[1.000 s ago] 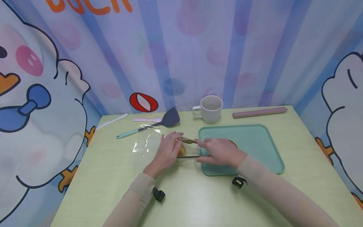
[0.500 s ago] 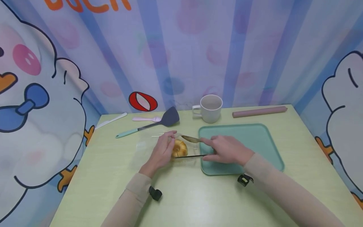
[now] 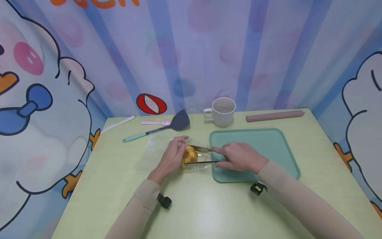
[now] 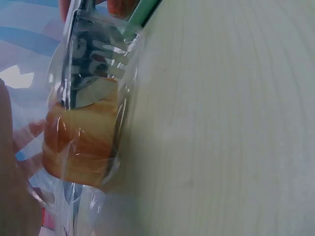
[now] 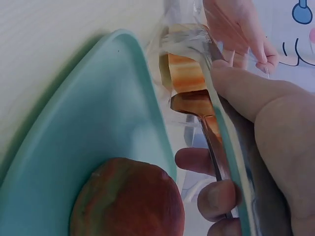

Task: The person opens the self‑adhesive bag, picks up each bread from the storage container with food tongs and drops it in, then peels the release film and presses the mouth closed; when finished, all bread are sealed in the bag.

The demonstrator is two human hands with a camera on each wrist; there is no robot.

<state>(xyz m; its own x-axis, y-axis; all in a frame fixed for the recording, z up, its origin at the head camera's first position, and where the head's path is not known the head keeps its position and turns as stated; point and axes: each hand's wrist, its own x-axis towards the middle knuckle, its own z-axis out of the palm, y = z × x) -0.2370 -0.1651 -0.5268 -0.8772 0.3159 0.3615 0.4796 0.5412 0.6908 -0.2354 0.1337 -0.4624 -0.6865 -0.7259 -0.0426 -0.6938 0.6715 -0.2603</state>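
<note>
A golden-brown bread roll point(image 3: 190, 154) lies inside a clear plastic bag point(image 3: 156, 149) near the middle of the table. My left hand point(image 3: 169, 158) pinches the bag's film with thumb and fingers beside the roll. From the other side my right hand point(image 3: 240, 157) grips metal tongs point(image 3: 203, 149), one arm broad and one slotted like a fork. In the left wrist view the tong ends reach into the bag, on either side of the bread point(image 4: 81, 140). Under the right hand, a round red fruit with green streaks point(image 5: 130, 201), like an apple, sits on the green tray point(image 3: 277, 149).
Behind the hands lie a spatula point(image 3: 180, 121), a pink fork point(image 3: 155, 122) and a white plastic knife point(image 3: 118, 124). A white mug point(image 3: 223, 113) stands at the back, with a mauve rolling pin point(image 3: 274, 116) to its right. Patterned cloth borders the table.
My left hand has shifted slightly left, so more of the bread roll shows. The right hand has moved a little right with the tongs; their arms still lie about the bread.
</note>
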